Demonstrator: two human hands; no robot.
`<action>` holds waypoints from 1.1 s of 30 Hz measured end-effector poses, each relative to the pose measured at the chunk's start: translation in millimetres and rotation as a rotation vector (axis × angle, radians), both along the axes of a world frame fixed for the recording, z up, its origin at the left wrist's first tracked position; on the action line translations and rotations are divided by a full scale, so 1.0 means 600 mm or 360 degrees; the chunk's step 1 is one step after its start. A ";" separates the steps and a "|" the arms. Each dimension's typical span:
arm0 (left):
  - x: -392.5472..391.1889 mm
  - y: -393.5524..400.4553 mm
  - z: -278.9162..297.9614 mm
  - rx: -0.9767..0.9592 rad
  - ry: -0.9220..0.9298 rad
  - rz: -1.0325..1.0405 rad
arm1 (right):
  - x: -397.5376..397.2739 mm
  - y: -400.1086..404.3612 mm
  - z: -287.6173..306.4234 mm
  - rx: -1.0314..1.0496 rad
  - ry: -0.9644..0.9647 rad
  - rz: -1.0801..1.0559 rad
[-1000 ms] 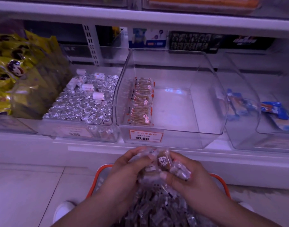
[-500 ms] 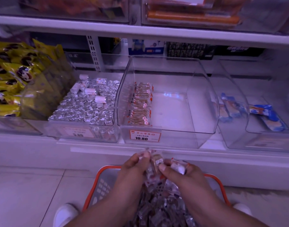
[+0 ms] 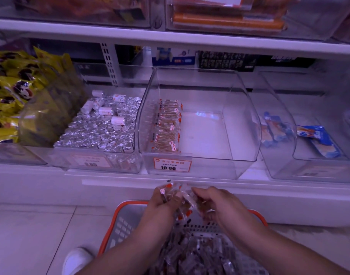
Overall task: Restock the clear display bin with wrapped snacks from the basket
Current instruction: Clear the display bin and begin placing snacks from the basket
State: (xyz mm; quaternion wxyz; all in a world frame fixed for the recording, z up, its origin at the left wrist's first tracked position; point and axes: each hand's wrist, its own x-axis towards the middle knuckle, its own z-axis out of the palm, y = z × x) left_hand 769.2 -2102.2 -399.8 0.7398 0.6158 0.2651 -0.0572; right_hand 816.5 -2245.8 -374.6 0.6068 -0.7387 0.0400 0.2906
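Note:
The clear display bin (image 3: 245,124) stands on the low shelf straight ahead, with a 10.80 price tag on its front. A single row of wrapped snacks (image 3: 168,128) lines its left wall; the rest of its floor is bare. Below it, my left hand (image 3: 160,201) and my right hand (image 3: 215,203) together hold a bunch of clear-wrapped snacks (image 3: 182,199) above the orange-rimmed basket (image 3: 122,221). More wrapped snacks (image 3: 198,253) fill the basket under my forearms.
A bin of silver foil-wrapped pieces (image 3: 98,128) sits left of the display bin, yellow packets (image 3: 13,92) beyond it. Blue-wrapped items (image 3: 317,139) lie in the bins to the right. An upper shelf (image 3: 170,40) overhangs. My white shoe (image 3: 77,259) is on the floor tiles.
Both hands have stayed above the basket and shifted the bunch of snacks between the fingers. The view has tilted up a little, so the shelf sits lower in frame.

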 end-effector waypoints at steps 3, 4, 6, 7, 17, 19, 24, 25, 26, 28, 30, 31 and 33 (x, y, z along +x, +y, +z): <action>0.002 0.001 -0.001 -0.0025 -0.0091 -0.0019 | -0.015 0.004 0.007 0.0120 -0.0290 0.0128; 0.001 0.002 0.000 -0.0025 -0.0112 -0.0043 | -0.016 0.003 0.008 0.0088 -0.0411 0.0191; 0.000 0.003 0.003 -0.0011 -0.0151 -0.0088 | -0.012 -0.002 0.013 0.0050 -0.0509 0.0179; -0.001 0.005 0.003 -0.0005 -0.0169 -0.0097 | -0.011 -0.005 0.013 0.0034 -0.0502 0.0131; -0.013 0.007 0.028 0.0111 -0.0145 -0.0432 | -0.030 0.009 0.011 0.0434 0.0123 0.0034; -0.014 0.008 0.028 0.0224 -0.0159 -0.0420 | -0.032 0.013 0.010 0.0567 0.0246 -0.0058; -0.027 0.026 0.033 0.0108 -0.0385 -0.0484 | -0.028 0.013 0.010 0.0769 0.0456 -0.0027; -0.020 0.028 0.045 0.0119 -0.0359 -0.0423 | -0.025 0.011 0.012 0.0786 0.0441 -0.0005; -0.012 0.030 0.056 0.0162 -0.0367 -0.0378 | -0.023 0.011 0.016 0.0803 0.0413 -0.0012; -0.004 0.040 0.066 0.0263 -0.0493 -0.0432 | -0.024 0.014 0.024 0.0826 0.0377 -0.0072; -0.001 0.046 0.065 0.0393 -0.0591 -0.0419 | -0.030 0.019 0.027 0.0823 0.0356 -0.0108; 0.001 0.046 0.066 0.0447 -0.0611 -0.0377 | -0.033 0.021 0.029 0.0804 0.0337 -0.0116; 0.004 0.046 0.069 0.0529 -0.0644 -0.0283 | -0.035 0.023 0.040 0.0775 0.0282 -0.0109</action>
